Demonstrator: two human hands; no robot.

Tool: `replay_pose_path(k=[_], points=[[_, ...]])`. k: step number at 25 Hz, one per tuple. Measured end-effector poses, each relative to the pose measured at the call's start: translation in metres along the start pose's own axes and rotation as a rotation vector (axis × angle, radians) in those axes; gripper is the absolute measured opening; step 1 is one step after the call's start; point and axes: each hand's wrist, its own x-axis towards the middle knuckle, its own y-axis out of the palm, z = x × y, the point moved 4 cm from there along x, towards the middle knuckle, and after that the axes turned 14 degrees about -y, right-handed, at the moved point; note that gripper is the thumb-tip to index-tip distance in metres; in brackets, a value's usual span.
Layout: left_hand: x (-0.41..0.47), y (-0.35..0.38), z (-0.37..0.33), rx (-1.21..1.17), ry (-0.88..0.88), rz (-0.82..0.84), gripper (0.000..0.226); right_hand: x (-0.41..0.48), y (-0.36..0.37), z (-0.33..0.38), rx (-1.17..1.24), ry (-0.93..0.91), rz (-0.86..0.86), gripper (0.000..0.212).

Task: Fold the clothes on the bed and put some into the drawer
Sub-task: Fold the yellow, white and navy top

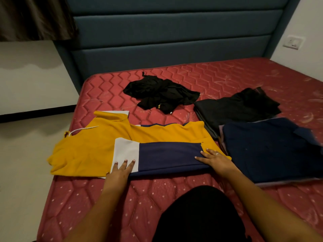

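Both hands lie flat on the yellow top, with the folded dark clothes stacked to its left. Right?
Not quite. The head view shows the left hand and right hand flat on the yellow top, but the folded dark clothes are stacked to its right.

Yellow-navy-white hoodie (104, 145), black garment (160, 93), red quilted mattress (104, 206).

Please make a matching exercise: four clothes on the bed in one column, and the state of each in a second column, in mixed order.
1 yellow shirt
2 black top
3 grey stack
4 navy stack

A crumpled, unfolded
B folded, farthest right
C pressed flat by left hand and right hand
D folded, behind the navy stack

Pairs: 1-C, 2-A, 3-D, 4-B
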Motion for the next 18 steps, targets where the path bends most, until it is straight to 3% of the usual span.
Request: replay_pose_path(k=[5,7,9,11,12,15,18], points=[[-0.057,0.007,-0.006,-0.010,0.009,0.032,0.080,-0.021,0.000,0.007,0.076,0.013,0.172,0.071],[-0.073,0.006,0.000,-0.068,0.026,0.037,0.073,-0.024,-0.016,0.018,0.169,0.106,0.285,0.064],[-0.083,0.001,0.026,-0.306,-0.022,-0.012,0.056,-0.009,-0.039,0.033,0.205,0.167,0.215,0.040],[-0.086,-0.009,0.071,-0.665,-0.191,-0.111,0.051,0.009,-0.067,0.055,0.223,0.278,0.236,0.032],[-0.084,-0.010,0.098,-0.808,-0.296,-0.139,0.051,0.027,-0.083,0.079,0.222,0.245,0.190,0.033],[-0.076,0.007,0.169,-0.983,-0.567,-0.064,0.054,0.088,-0.100,0.179,0.278,-0.167,0.169,0.056],[-0.064,0.016,0.197,-0.987,-0.646,-0.040,0.066,0.120,-0.095,0.270,0.181,-0.373,-0.016,0.065]])
